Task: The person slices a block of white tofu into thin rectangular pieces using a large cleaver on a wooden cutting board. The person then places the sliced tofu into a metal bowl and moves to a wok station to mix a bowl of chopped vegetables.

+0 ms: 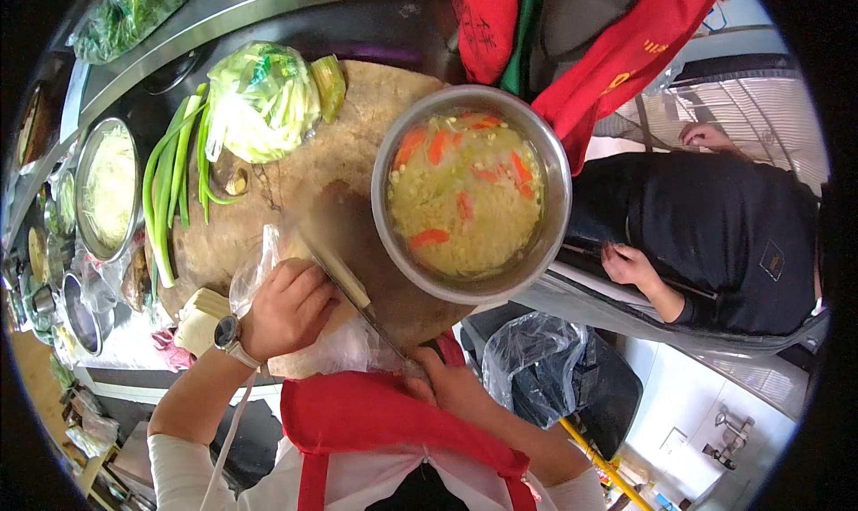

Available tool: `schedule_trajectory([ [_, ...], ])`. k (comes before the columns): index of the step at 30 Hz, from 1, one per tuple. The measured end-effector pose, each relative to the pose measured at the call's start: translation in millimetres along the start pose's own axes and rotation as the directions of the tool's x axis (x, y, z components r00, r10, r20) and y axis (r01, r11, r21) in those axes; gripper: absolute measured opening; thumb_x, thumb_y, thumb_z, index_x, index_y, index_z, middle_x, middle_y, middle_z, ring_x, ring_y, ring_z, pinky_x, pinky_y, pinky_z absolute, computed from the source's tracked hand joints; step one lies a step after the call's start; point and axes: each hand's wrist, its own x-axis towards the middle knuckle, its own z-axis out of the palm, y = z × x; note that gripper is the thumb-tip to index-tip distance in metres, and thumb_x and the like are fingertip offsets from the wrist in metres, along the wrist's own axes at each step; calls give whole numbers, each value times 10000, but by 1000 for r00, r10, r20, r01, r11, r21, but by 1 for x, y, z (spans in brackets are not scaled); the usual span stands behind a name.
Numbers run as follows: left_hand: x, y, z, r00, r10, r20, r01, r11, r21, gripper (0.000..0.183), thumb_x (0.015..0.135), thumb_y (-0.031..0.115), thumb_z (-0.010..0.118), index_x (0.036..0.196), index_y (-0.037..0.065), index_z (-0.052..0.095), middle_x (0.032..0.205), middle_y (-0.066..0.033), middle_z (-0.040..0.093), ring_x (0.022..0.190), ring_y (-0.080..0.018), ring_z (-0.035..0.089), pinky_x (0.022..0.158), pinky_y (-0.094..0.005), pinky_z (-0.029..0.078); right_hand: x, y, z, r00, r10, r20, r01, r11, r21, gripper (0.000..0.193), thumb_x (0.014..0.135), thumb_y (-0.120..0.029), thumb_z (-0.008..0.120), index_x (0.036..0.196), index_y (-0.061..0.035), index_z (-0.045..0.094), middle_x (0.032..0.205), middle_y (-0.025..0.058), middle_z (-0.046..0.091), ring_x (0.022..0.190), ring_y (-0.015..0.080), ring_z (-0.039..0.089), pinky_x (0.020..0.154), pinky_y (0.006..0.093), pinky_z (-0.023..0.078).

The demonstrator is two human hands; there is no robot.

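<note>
My right hand [438,379] is closed round the handle of a knife [371,322], low on the round wooden cutting board [357,100]. The blade slants up and left across the board, and its far end is blurred. A pale, slim strip of food [344,271] lies along the blade's right side. Just left of the blade, my left hand [290,307] has its fingers curled down; whatever they press on is hidden beneath them. Clear plastic [335,347] shows below and beside that hand.
A large metal pot [382,203] of yellowish broth with orange pieces stands on the board's right side. Left are green onions [164,185], bagged cut greens [262,104] and a bowl of pale shreds [110,189]. A person in black [697,234] is at right, near a lined bin [536,364].
</note>
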Motion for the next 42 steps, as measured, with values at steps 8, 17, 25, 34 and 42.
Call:
schedule_trajectory([
  [8,0,-3,-2,1000,12,-7,-12,1000,-24,320,580,43,694,883,-17,606,950,-126,560,877,-288,540,744,-369,467,15,2,5,999,-33,-11,33,999,13,422,900,-312,493,1207,-70,336,647,254,578,599,434,587,514,526,450],
  [17,-4,-8,-4,1000,12,-23,-13,999,-39,303,601,60,687,884,-16,609,962,-128,560,883,-281,537,753,-367,466,36,-4,7,1000,-21,-6,21,1000,-4,378,909,-307,461,1166,-46,369,723,303,580,702,482,580,614,548,454],
  [25,-6,-8,-6,998,43,-38,-44,998,-41,278,619,69,678,877,-10,611,987,-127,559,896,-274,537,765,-358,464,48,-9,14,997,82,-2,-82,994,-70,395,916,-345,427,1160,-37,389,830,336,579,803,478,579,706,557,450],
  [34,-7,1,-7,999,-18,-27,16,998,-61,347,639,33,676,965,-35,578,976,-144,545,872,-322,522,792,-386,448,62,-6,29,992,91,-87,-99,991,-93,404,922,-367,399,1117,-14,410,715,307,584,712,483,576,670,556,448],
  [42,-1,24,-12,999,-21,-24,23,997,76,298,684,54,636,970,-4,574,1004,-117,550,913,-296,522,799,-376,434,47,8,16,991,-79,-108,83,996,30,422,931,-403,380,1083,-16,448,762,319,579,733,494,558,671,558,431],
])
